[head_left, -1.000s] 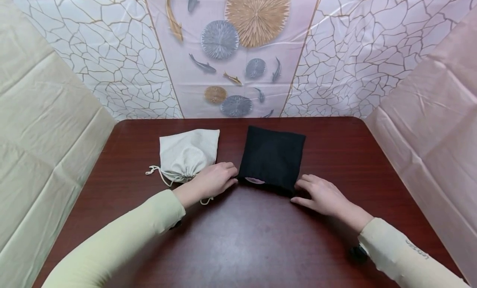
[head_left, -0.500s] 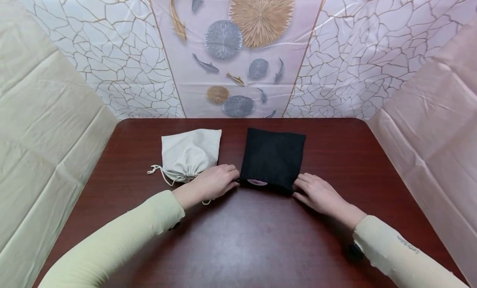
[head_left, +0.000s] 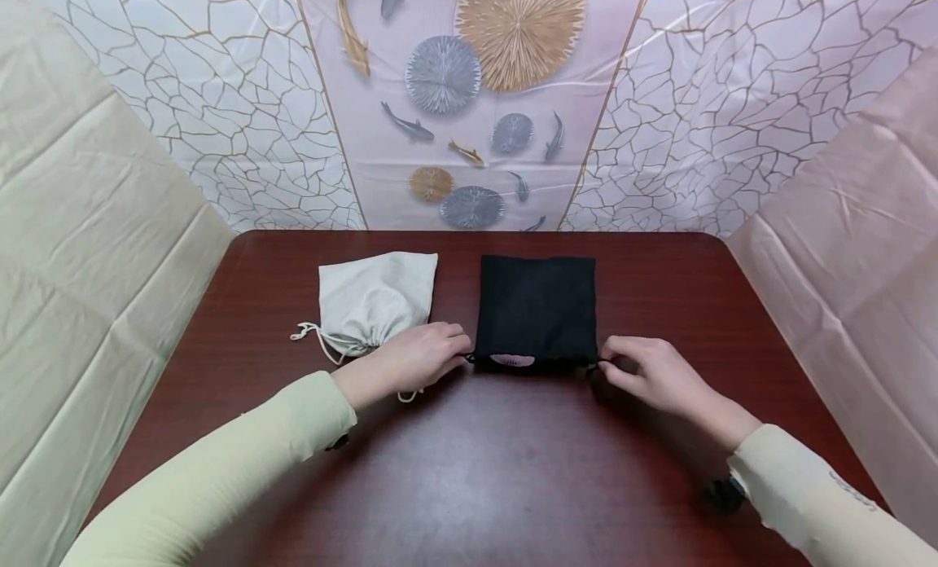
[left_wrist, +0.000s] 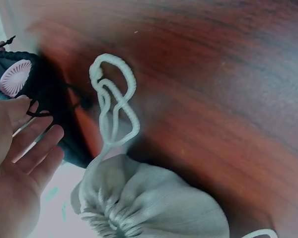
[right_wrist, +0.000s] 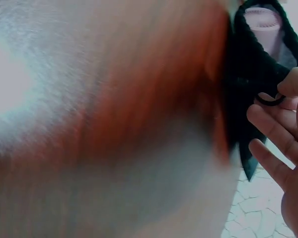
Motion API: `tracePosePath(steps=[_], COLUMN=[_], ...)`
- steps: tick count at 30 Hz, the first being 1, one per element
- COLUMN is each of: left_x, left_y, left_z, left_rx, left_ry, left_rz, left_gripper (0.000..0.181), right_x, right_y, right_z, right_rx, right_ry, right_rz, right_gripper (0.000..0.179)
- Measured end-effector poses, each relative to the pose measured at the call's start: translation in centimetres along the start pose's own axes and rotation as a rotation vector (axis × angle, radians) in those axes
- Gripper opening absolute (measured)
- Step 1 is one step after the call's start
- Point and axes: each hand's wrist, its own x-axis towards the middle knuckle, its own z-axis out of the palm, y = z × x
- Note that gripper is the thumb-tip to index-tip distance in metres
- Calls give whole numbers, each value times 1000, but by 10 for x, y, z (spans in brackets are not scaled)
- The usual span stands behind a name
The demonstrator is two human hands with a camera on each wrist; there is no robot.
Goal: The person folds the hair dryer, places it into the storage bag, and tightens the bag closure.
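A black drawstring bag [head_left: 537,306] lies on the table with its mouth toward me. Inside the mouth shows a pink object [right_wrist: 263,27] with a round, slotted face; the rest of it is hidden. My left hand [head_left: 425,355] is at the bag's left corner, where thumb and forefinger pinch a black drawstring [left_wrist: 39,114]. At the opposite corner my right hand [head_left: 652,371] pinches the other end loop of black cord [right_wrist: 270,102] between thumb and forefinger. A cream drawstring bag [head_left: 377,298], gathered at its neck, lies partly behind my left wrist.
The dark red wooden table [head_left: 469,469] has rounded far corners. Beige cloth walls [head_left: 81,249] rise on both sides, and a patterned backdrop [head_left: 469,103] stands behind the table. A white cord [head_left: 322,339] trails from the cream bag.
The right hand has gone from the bag's right corner edge to its cord, a little outward. The black bag has turned straighter and its near edge lies more level. The left hand has barely moved.
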Motion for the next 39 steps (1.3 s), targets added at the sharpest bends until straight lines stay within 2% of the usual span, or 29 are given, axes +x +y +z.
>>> tracePosePath(steps=[3,6,10,15,27,33,39], left_x=[2,6,11,11,-1,-10,-21], left_y=[0,-1,-2,-8,-20,-29,-36], left_z=[-7,-17,-33,-48,-74,-84,-88], left_rx=[-23,-46,-91,-123,-145,-109,-89], left_ry=[32,65,112,115,80,118,115], left_rz=[14,2,-20,-59,-81,-42,-10], left_gripper=[9,11,12,11,12,12,15], right_x=[3,6,10,9,-16,-27,-37], right_y=[-1,-2,-2,1,18,26,35], right_z=[-12,-24,-43,-60,-84,-96,-104], right_rx=[34,34,-6,-76,-200,-248,-295], right_ry=[26,56,86,98,93,88,14], right_rz=[18,36,56,44,26,90,139], right_gripper=[30,30,29,30,27,28,24])
